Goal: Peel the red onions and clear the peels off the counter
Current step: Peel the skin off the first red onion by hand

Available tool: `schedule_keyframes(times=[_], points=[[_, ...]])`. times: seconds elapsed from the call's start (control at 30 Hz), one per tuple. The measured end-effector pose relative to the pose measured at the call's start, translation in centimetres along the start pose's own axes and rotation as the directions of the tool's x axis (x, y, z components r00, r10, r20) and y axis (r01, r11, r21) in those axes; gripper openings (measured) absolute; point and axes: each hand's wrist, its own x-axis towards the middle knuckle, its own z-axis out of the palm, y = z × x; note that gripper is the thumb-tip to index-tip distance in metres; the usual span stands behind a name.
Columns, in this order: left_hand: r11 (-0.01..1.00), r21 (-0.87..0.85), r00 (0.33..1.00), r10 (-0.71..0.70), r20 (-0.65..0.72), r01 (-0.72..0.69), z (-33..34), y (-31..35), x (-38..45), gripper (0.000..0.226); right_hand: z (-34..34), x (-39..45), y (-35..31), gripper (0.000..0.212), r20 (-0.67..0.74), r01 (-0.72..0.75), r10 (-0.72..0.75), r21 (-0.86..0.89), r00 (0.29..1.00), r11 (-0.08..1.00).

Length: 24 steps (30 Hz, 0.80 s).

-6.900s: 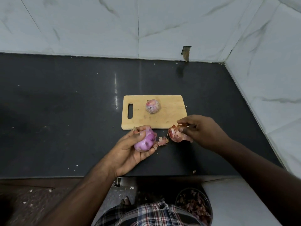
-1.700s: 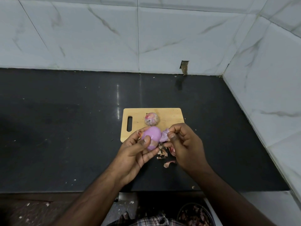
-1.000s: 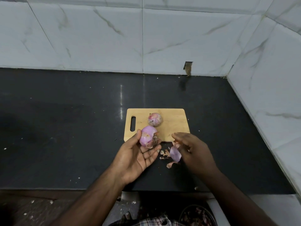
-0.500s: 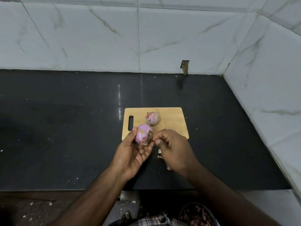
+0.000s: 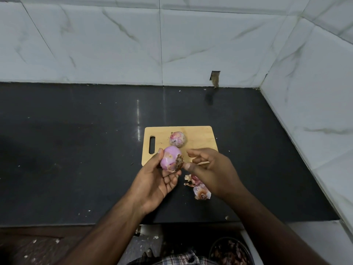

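Note:
My left hand grips a mostly peeled purple onion just above the front edge of the wooden cutting board; a brown root tuft still sticks out on the onion's right side. My right hand is right beside it, thumb tip next to the root, index finger spread away, nothing pinched. A second onion, still in its reddish skin, lies on the board. Loose peels lie on the black counter under my right wrist.
White marble-tiled walls close the counter at the back and on the right. Small skin flecks dot the counter near its front edge. Below the edge, at the bottom right, stands a dark bowl holding peels.
Half a second ago my right fingers were pinched at the onion's root; now they have spread and the hand has drawn slightly right, uncovering the peels on the counter. My left hand keeps the onion.

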Motion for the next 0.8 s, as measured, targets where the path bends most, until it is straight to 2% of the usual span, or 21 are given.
schedule_keyframes(times=[0.1, 0.2, 0.27, 0.37, 0.47, 0.53, 0.57, 0.63, 0.67, 0.73, 0.8], points=[[0.999, 0.045, 0.999, 0.025, 0.023, -0.026, 0.4, -0.3, -0.1, 0.048, 1.7, 0.0, -0.7, 0.046, -0.046, 0.028, -0.025, 0.067, 0.999, 0.997], [0.996, 0.079, 0.999, 0.031, 0.022, -0.033, 0.6, -0.4, -0.2, 0.056, 2.8, 0.0, -0.4, 0.017, -0.220, 0.092, -0.062, 0.130, 0.974, 0.987], [0.996, 0.083, 0.999, 0.041, 0.017, -0.042, 0.5, -0.3, -0.1, 0.059, 3.1, 0.0, 0.0, 0.014, -0.275, 0.102, -0.061, 0.138, 0.959, 0.985], [0.996, 0.076, 0.999, 0.037, 0.012, -0.038, 0.6, -0.4, -0.1, 0.057, 2.9, 0.4, 0.2, 0.020, -0.190, -0.041, 0.111, 0.337, 0.976, 0.941], [0.996, 0.079, 0.999, 0.038, 0.011, -0.039, 0.9, -0.6, -0.3, 0.050, 2.3, 0.6, 0.3, 0.023, -0.132, -0.092, 0.164, 0.430, 0.978, 0.898], [0.996, 0.077, 0.999, 0.044, -0.005, -0.043, 0.9, -0.7, -0.4, 0.051, 1.8, 0.6, 0.7, 0.027, -0.104, -0.104, 0.163, 0.429, 0.981, 0.897], [0.997, 0.068, 0.999, 0.046, -0.013, -0.045, 0.8, -0.6, -0.4, 0.052, 1.6, 0.6, 1.1, 0.030, -0.099, -0.099, 0.146, 0.376, 0.984, 0.921], [0.998, 0.053, 0.999, 0.045, -0.027, -0.043, 0.7, -0.5, -0.4, 0.053, 1.2, 0.4, 1.7, 0.031, -0.092, -0.019, 0.040, 0.215, 0.995, 0.976], [0.998, 0.047, 0.999, 0.041, -0.025, -0.040, 0.8, -0.5, -0.4, 0.052, 1.2, 0.3, 1.8, 0.033, -0.059, 0.027, -0.016, 0.199, 0.998, 0.980], [0.999, 0.028, 1.000, 0.029, -0.007, -0.029, 0.9, -0.4, -0.3, 0.046, 1.5, 0.1, 1.4, 0.047, 0.025, 0.015, -0.023, 0.291, 0.999, 0.957], [1.000, 0.010, 1.000, 0.007, 0.014, -0.007, 1.2, -0.4, -0.3, 0.044, 2.3, 0.1, 1.2, 0.046, -0.025, 0.027, -0.020, 0.333, 0.999, 0.943]])
